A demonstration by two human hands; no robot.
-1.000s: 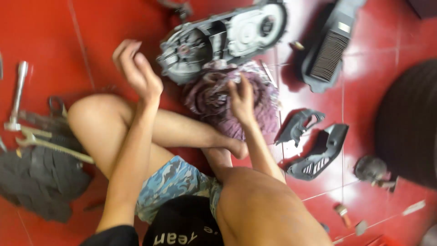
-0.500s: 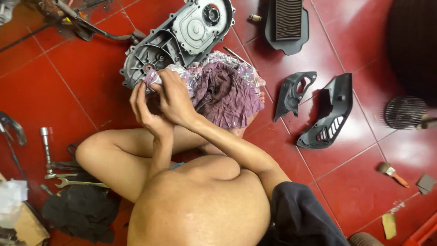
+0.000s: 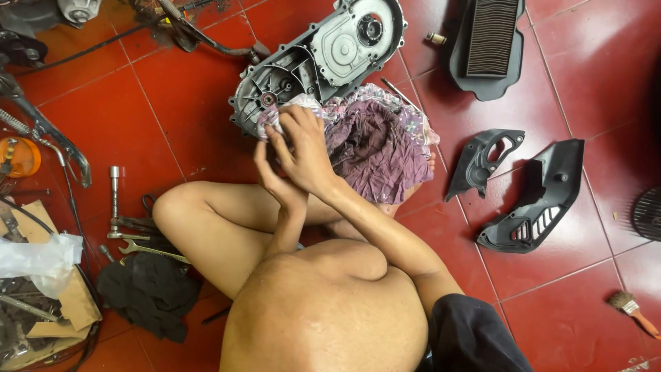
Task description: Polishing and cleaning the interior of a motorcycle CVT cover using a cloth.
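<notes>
Head view: right hand (image 3: 303, 148) and left hand (image 3: 272, 172) clutch cloth (image 3: 375, 148) together.

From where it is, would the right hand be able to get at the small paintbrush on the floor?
Probably not without leaning. The right hand is up at the purple rag by the engine cover; the paintbrush lies far off at the right edge, though bare floor lies between.

- Brown cardboard pieces (image 3: 69, 303), flattened and torn, perhaps a box, lie on the floor left of the black cloth (image 3: 148, 293).
- A crumpled clear plastic bag (image 3: 38, 256) rests atop that cardboard.
</notes>
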